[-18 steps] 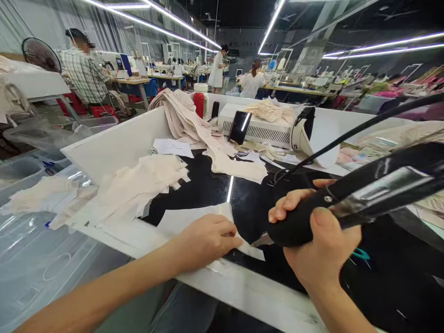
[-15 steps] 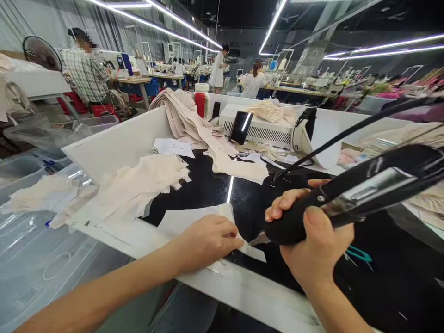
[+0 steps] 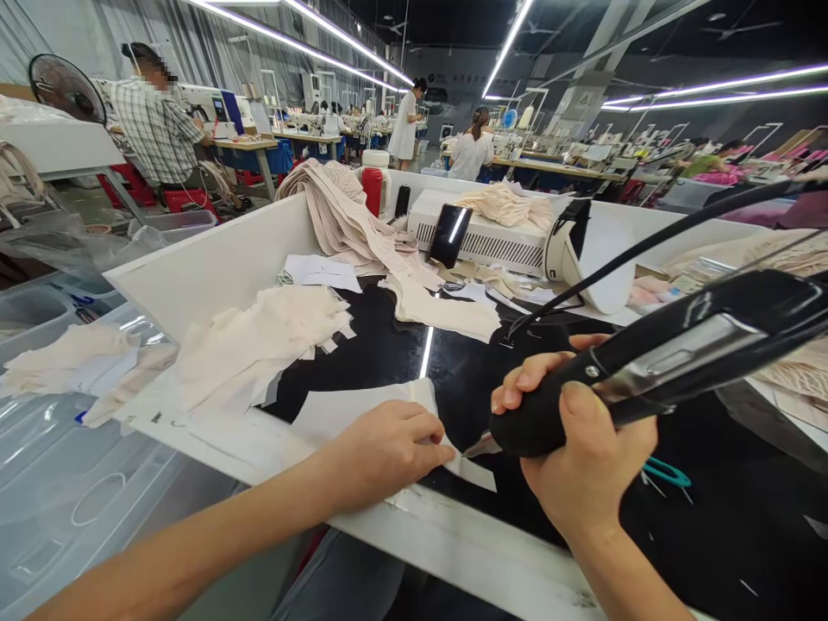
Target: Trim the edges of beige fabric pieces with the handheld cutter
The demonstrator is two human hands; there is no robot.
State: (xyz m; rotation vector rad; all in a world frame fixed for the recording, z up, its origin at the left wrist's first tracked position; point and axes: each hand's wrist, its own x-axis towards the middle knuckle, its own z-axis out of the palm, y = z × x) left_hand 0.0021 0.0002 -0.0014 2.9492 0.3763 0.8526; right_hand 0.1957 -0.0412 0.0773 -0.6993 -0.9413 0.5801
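Observation:
My left hand (image 3: 394,448) is closed, its curled fingertips pressing on the edge of a pale fabric piece (image 3: 353,405) at the front of the black work surface (image 3: 466,388). A narrow white end of the piece (image 3: 477,474) sticks out to the right of the fingertips. My right hand (image 3: 582,440) is wrapped around the black handle of a corded steam iron (image 3: 673,362). Just right of my left fingertips, the iron's metal nose (image 3: 483,444) points at the fabric; whether it touches is unclear. Most of the iron's sole is hidden by the handle and hand.
Cream fabric pieces (image 3: 265,336) are heaped at left, with a long strip (image 3: 446,310) behind. Small teal-handled snips (image 3: 666,472) lie right of my wrist. A phone (image 3: 449,235) leans on a white vented box (image 3: 485,246). A black cable (image 3: 621,259) arches across the right. Co-workers sit and stand beyond.
My view has shifted very slightly. Both hands, the fabric and the iron stay in nearly the same places.

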